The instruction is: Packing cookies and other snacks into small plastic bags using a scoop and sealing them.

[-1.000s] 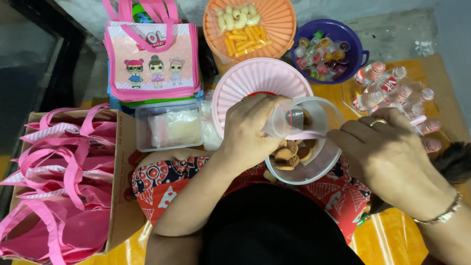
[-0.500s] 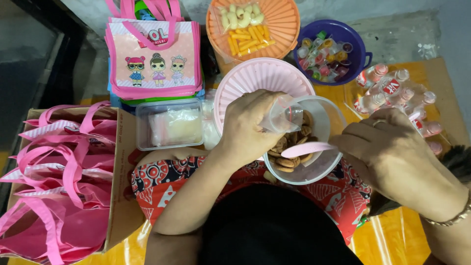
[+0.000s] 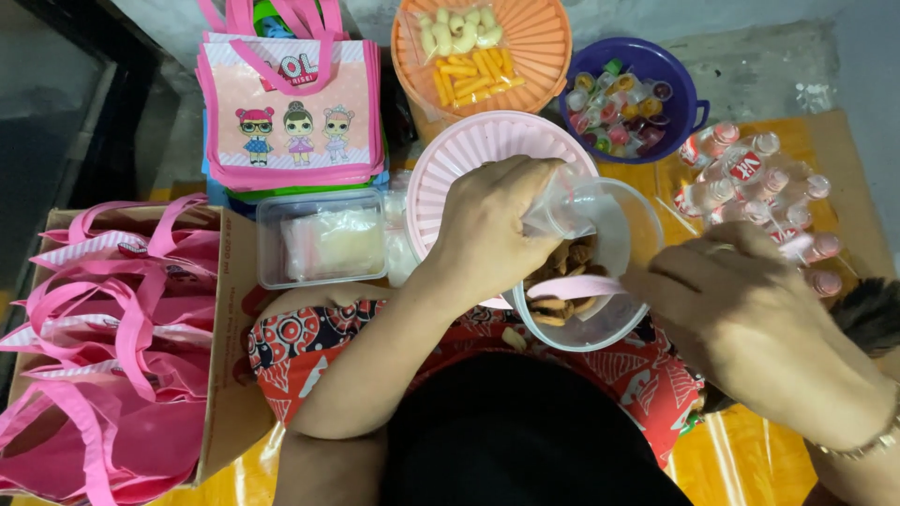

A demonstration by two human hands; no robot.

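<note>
1. Left hand is clenched around the neck of a small clear plastic bag, holding it over a clear round plastic tub of brown cookies that sits in the person's lap.
2. Right hand grips a pink plastic scoop by its handle; the scoop lies inside the tub, low among the cookies.
3. Whether the small bag already holds any cookies I cannot tell; it looks nearly empty and crumpled, so the filling of this bag appears to be at its start.
4. Behind the tub, partly hidden by the left hand, lies a ribbed pale pink round lid, off the tub.
5. To the left, a cardboard box holds many pink fabric gift bags with handles, and a stack of pink cartoon-printed tote bags stands further up. From here I cannot see what is inside them.
6. Other treats wait nearby: an orange ribbed basket of pale and orange puffed snacks, a purple bowl of small coloured jelly cups, a cluster of small drink bottles with pink caps, and a clear rectangular box holding flat clear packets.
7. Judged from this, much packing seems left.
</note>
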